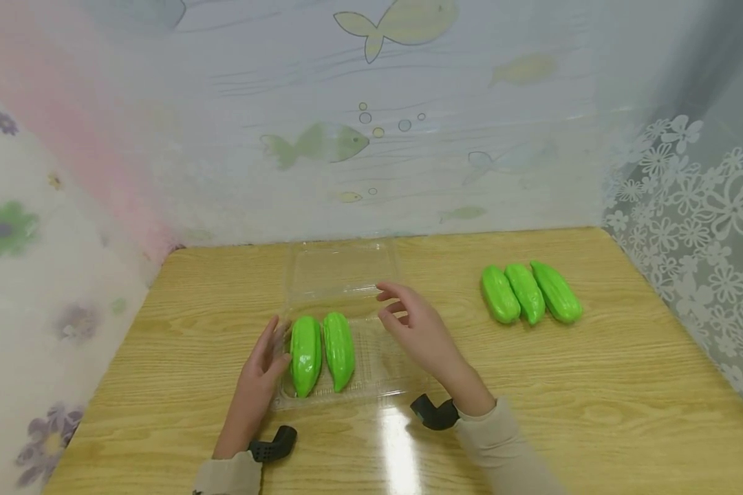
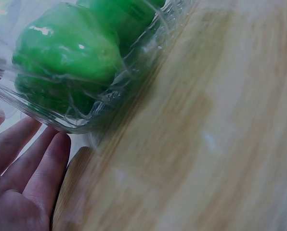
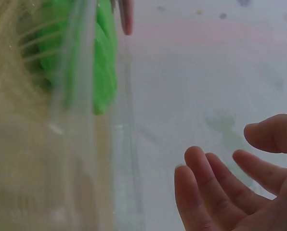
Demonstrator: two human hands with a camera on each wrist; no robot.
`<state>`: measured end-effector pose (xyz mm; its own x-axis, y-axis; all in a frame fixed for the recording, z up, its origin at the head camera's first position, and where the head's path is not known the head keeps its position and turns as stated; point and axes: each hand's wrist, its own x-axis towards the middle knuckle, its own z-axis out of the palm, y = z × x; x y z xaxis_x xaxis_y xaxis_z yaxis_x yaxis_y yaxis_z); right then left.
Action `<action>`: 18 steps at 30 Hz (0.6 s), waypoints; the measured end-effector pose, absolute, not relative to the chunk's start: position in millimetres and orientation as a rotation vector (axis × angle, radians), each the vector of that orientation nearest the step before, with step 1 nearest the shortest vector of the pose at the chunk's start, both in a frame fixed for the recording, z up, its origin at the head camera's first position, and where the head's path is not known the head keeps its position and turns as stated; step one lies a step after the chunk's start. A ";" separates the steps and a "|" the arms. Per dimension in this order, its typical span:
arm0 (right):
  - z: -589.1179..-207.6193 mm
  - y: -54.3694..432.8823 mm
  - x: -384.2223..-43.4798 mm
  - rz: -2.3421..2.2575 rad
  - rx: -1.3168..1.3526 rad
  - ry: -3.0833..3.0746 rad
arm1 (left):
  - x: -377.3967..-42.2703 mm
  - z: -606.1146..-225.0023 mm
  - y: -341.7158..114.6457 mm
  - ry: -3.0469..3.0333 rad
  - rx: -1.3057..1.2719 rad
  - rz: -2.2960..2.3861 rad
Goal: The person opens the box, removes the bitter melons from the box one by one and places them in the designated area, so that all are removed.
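Observation:
A clear plastic clamshell box (image 1: 384, 392) stands on the table with its transparent lid (image 1: 337, 271) folded back toward the wall. In its left half lie two glossy, bright green, ridged fruits with pointed ends, a left one (image 1: 305, 354) and a right one (image 1: 339, 350), side by side. My left hand (image 1: 256, 385) is at the box's left wall; in the left wrist view its extended fingers (image 2: 49, 163) meet the plastic edge. Above the box's right half hovers my right hand (image 1: 424, 337), fingers loosely bent, nothing in its grasp. The right wrist view shows those fingers (image 3: 206, 187) spread apart.
Three more green fruits, the left (image 1: 500, 294), middle (image 1: 525, 294) and right (image 1: 556, 292), lie in a row on the right of the wooden table (image 1: 594, 412). A fish-patterned wall covering (image 1: 408, 172) borders the table's back edge.

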<state>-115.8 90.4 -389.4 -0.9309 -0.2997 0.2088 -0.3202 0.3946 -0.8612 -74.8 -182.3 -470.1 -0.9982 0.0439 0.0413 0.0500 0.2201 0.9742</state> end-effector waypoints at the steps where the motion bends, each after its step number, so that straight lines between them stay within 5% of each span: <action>1: -390.7 88.5 -115.5 1.614 0.587 -2.604 | -74.8 -470.3 -182.5 -2.449 -0.094 -1.956; 18: -412.4 61.1 -108.9 1.534 0.620 -2.691 | -74.7 -470.7 -180.9 -2.441 -0.034 -1.946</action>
<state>-108.9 61.1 -412.4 -0.9228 -0.3426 0.1762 -0.3262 0.4514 -0.8305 -74.7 -180.9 -470.7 -0.9996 0.0050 0.0286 0.0290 0.2229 0.9744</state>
